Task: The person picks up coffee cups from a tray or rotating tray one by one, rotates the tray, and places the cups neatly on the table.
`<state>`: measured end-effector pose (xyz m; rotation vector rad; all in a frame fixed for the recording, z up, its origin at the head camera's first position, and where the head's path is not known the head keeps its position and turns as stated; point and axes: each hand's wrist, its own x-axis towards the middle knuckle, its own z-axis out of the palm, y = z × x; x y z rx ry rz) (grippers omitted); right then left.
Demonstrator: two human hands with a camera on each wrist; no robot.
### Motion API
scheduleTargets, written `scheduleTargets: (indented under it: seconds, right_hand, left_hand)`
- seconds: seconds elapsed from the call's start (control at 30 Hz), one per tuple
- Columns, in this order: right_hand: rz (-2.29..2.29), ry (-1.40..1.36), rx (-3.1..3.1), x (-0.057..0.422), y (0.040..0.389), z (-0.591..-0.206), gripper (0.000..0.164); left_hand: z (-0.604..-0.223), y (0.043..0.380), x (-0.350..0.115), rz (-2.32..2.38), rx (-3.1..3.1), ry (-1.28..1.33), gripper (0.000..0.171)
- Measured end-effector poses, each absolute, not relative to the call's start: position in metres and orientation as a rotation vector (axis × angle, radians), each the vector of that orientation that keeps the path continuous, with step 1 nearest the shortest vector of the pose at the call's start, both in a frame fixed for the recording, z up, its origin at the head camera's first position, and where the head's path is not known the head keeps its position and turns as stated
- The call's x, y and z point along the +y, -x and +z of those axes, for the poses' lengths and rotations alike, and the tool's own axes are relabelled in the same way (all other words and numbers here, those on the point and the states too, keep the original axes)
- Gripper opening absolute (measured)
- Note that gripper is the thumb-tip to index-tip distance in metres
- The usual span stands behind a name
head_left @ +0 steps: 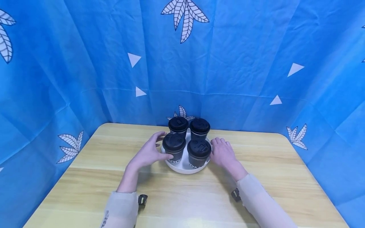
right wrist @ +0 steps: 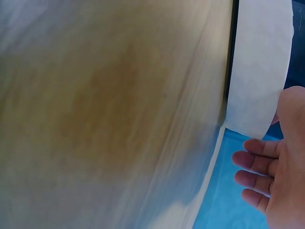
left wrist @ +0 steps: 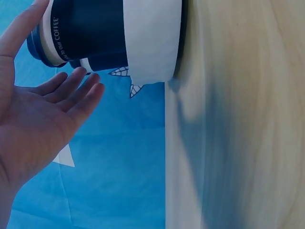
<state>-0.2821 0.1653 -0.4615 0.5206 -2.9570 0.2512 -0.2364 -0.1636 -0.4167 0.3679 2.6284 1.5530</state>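
Observation:
A round white tray [head_left: 185,171] on the table carries several dark paper cups with black lids. My left hand [head_left: 148,152] spreads around the front-left cup [head_left: 174,146]; its thumb lies before the cup and its fingers reach behind. In the left wrist view the fingers [left wrist: 71,95] look relaxed, with a gap to the cup [left wrist: 90,31]. My right hand [head_left: 223,153] is at the tray's right rim, beside the front-right cup [head_left: 199,152]. In the right wrist view its thumb lies over the tray wall [right wrist: 259,67] and its fingers bend outside it, holding the rim.
Two more lidded cups, back left [head_left: 178,124] and back right [head_left: 199,126], stand on the tray's far half. Beneath lies a light wooden table [head_left: 176,202] with rounded far corners. A blue patterned curtain [head_left: 239,63] hangs right behind its far edge and along both sides.

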Motion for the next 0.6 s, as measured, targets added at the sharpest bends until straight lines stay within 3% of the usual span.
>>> scheduleTargets:
  seconds: [0.6]
  right_hand:
    - [0.264, -0.515, -2.979, 0.163, 0.281, -0.460, 0.040]
  left_hand:
    - [-0.422, 0.238, -0.152, 1.606, 2.584, -0.306, 0.110]
